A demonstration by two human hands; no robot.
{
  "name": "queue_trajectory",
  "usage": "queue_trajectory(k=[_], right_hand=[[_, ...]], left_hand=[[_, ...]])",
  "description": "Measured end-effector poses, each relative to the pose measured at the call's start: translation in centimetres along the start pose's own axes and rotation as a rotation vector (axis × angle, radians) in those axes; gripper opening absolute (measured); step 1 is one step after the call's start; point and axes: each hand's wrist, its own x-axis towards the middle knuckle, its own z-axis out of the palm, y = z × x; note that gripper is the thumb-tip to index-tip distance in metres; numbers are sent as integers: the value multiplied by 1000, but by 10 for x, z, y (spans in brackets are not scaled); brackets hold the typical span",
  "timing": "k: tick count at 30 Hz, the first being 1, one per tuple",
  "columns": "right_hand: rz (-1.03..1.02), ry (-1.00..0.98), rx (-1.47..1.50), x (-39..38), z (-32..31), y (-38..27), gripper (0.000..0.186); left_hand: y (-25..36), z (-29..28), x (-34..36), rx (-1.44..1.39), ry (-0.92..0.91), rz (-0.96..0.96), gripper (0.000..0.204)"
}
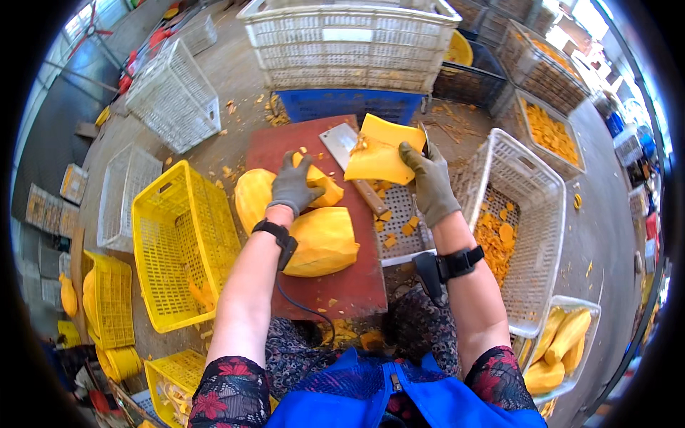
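Observation:
My left hand [291,187], in a grey glove, has its fingers curved over a cut pumpkin piece [327,187] on the red board [349,289]. Two large peeled pumpkin chunks lie against that hand, one yellow chunk [252,198] to its left and another chunk [321,242] nearer me. My right hand [430,180], gloved too, grips a broad curved pumpkin slab [385,151] with stringy flesh at its left edge. A thin dark edge [426,137] shows by its fingers; what it belongs to is unclear. Below the slab lies a cleaver [340,145] with a wooden handle.
A white perforated crate [402,242] with orange bits sits right of the board. A yellow crate [184,242] stands left, a white crate [524,264] of scraps right. Ahead, a big white crate [349,60] rests on a blue one [346,105]. Whole pumpkins [571,335] fill a lower-right crate.

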Motion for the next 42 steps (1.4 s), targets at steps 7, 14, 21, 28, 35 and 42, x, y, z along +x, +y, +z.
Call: queue_trajectory(k=[7,14,21,28,35,42], right_hand=[[76,-120,101,-101,-74,-46,42],[114,-213,-127,-171,-139,-87,45],[-229,408,-794,-201,-209,-69,31],[-94,349,-1369,-254,-195,-66,17],[14,424,-1481,-250,-207,-36,21],[47,355,-1384,-254,-212,-11,18]], left_hand=[[84,-21,-15,-1139,-105,355,55],[216,-12,-129,-2001,-1178,166,56],[273,32,-186,-2302,-1094,49,48],[305,77,-202,-2158,-603,-116,39],[326,102,-210,-1981,-400,-53,50],[333,111,-208,-1919,-407,-176,44]])
